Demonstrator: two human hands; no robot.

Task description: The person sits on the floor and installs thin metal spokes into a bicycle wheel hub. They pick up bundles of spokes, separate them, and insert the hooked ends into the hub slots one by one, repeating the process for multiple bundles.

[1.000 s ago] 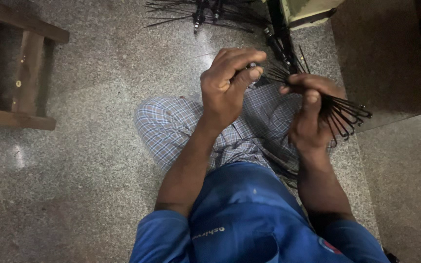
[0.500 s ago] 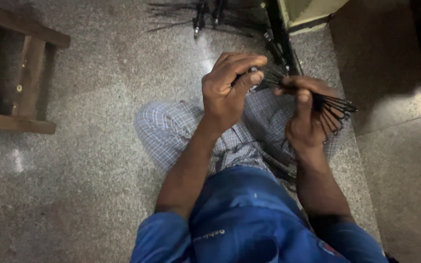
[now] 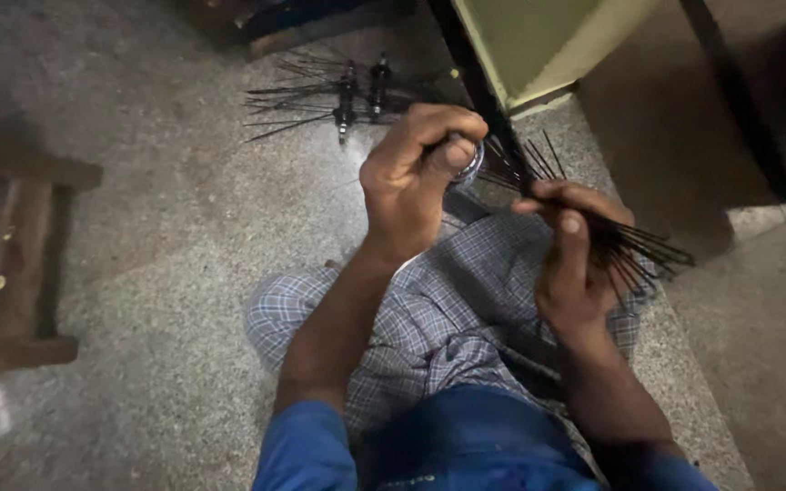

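Observation:
I sit on a speckled stone floor with my knees up in checked trousers. My left hand (image 3: 418,171) is closed around a small round metal hub (image 3: 468,162), held above my knee. My right hand (image 3: 573,255) pinches a fan of thin black spokes (image 3: 640,245) that run from the hub out to the right. The two hands are close together, a little apart. Part of the hub is hidden by my left fingers.
Two more hubs with black spokes (image 3: 346,94) lie on the floor ahead. A wooden stool frame (image 3: 20,264) stands at the left. A dark metal leg (image 3: 475,82) and a pale green panel (image 3: 539,45) rise ahead on the right.
Both hands have stayed on the hub and spokes; the spoke fan has swung slightly lower to the right, and the view has tipped a little.

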